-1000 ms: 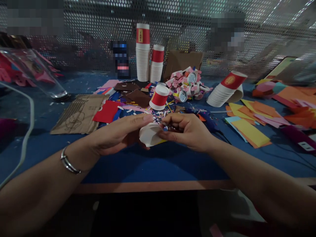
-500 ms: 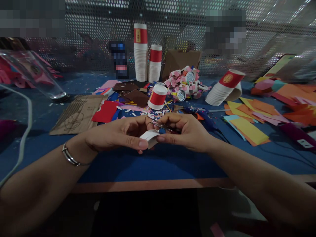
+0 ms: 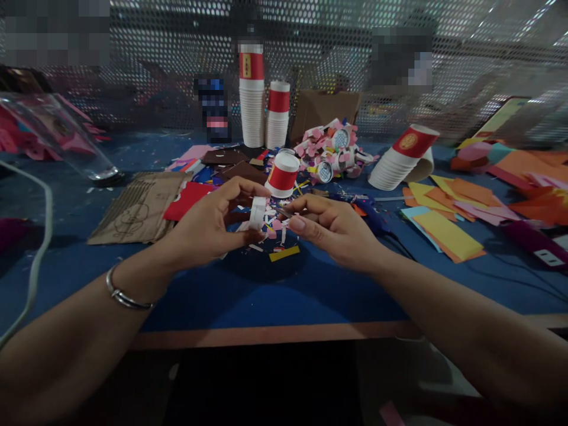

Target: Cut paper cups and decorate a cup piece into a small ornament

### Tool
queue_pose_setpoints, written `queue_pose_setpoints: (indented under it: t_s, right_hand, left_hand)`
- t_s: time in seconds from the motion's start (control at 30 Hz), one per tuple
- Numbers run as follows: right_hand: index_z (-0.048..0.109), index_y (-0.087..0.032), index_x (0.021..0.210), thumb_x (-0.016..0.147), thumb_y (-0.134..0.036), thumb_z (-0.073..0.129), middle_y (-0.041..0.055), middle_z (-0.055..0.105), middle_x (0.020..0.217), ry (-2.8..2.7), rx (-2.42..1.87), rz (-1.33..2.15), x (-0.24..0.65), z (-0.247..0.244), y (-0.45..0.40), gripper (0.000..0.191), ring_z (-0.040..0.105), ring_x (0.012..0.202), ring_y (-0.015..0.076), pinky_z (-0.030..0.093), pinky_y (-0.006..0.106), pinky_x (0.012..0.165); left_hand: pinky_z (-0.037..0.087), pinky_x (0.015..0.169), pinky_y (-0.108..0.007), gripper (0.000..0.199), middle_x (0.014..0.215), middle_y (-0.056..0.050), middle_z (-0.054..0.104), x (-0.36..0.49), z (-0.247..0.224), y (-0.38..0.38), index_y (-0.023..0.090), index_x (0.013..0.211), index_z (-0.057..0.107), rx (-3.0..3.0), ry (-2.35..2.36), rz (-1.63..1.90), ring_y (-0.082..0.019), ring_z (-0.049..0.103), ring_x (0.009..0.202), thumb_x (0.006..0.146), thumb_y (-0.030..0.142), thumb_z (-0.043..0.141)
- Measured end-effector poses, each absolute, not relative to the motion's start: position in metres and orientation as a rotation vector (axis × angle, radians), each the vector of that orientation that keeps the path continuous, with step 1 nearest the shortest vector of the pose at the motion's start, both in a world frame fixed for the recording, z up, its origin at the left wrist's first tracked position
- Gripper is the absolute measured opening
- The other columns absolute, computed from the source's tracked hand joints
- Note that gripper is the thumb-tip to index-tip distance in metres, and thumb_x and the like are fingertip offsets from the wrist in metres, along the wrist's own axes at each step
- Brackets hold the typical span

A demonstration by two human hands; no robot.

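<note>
My left hand (image 3: pixel 206 228) is closed on a short white paper ring (image 3: pixel 257 213), which looks like the cut base of a paper cup. Thumb and fingertips pinch it at top and bottom, and it stands on edge. My right hand (image 3: pixel 339 231) grips a pair of scissors (image 3: pixel 282 212); only the metal tip shows, pointing left toward the ring but apart from it. Fingers hide the handles. Beyond the hands sits an upside-down red and white paper cup (image 3: pixel 283 174). Small paper scraps (image 3: pixel 277 225) and a yellow strip (image 3: pixel 284 254) lie below and between the hands.
Stacked paper cups (image 3: pixel 252 112) stand at the back, with another stack (image 3: pixel 403 157) leaning at right. Decorated cup pieces (image 3: pixel 331 151) form a pile. A blue glue gun (image 3: pixel 373 216) lies near my right hand. Coloured paper (image 3: pixel 448 231) is at right, flattened cardboard (image 3: pixel 137 204) at left.
My left hand has risen and turned the white ring on edge, away from the scissors. My right hand has drawn slightly apart, and the scraps between the hands now show.
</note>
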State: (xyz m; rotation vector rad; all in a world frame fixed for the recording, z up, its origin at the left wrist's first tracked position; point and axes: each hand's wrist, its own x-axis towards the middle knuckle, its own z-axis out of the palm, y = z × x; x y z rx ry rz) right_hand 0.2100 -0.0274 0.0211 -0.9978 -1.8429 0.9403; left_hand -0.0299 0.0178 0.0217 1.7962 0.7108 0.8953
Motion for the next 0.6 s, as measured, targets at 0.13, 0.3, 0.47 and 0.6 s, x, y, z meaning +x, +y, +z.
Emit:
queue_pose_setpoints:
  t_s: [0.13, 0.3, 0.47, 0.6]
  right_hand:
    - [0.069, -0.019, 0.099, 0.093, -0.069, 0.068, -0.0011, 0.064, 0.075, -1.852, -1.042, 1.034, 0.2093, 0.0207, -0.0276, 0.050, 0.054, 0.065, 0.0122, 0.038, 0.025, 0.056]
    - [0.068, -0.019, 0.093, 0.091, -0.062, 0.075, 0.0011, 0.069, 0.084, -1.899, -1.052, 1.010, 0.2076, 0.0219, -0.0271, 0.043, 0.061, 0.076, 0.0152, 0.045, 0.026, 0.065]
    - [0.067, -0.019, 0.091, 0.096, -0.055, 0.071, 0.0001, 0.068, 0.081, -1.981, -1.040, 0.984, 0.2077, 0.0212, -0.0270, 0.037, 0.060, 0.073, 0.0142, 0.045, 0.026, 0.065]
    - [0.069, -0.019, 0.091, 0.100, -0.050, 0.066, 0.0007, 0.071, 0.083, -2.034, -1.059, 0.933, 0.2088, 0.0200, -0.0263, 0.032, 0.061, 0.074, 0.0143, 0.043, 0.026, 0.066]
  left_hand:
    - [0.063, 0.088, -0.036, 0.049, 0.116, -0.006, 0.070, -0.0261, 0.0198, 0.0151, 0.025, 0.114, 0.067, 1.777, 0.758, 1.009, -0.024, 0.070, 0.104, 0.072, 0.018, 0.089]
    - [0.063, 0.088, -0.035, 0.049, 0.116, -0.006, 0.070, -0.0253, 0.0155, 0.0153, 0.025, 0.117, 0.065, 1.828, 0.757, 1.049, -0.024, 0.071, 0.107, 0.074, 0.022, 0.090]
    - [0.061, 0.093, -0.037, 0.052, 0.126, -0.008, 0.068, -0.0268, 0.0127, 0.0155, 0.023, 0.123, 0.064, 1.917, 0.778, 1.035, -0.026, 0.069, 0.116, 0.077, 0.024, 0.088]
    - [0.061, 0.095, -0.039, 0.048, 0.132, -0.009, 0.067, -0.0281, 0.0113, 0.0161, 0.024, 0.125, 0.065, 1.958, 0.786, 1.026, -0.027, 0.068, 0.119, 0.080, 0.021, 0.084]
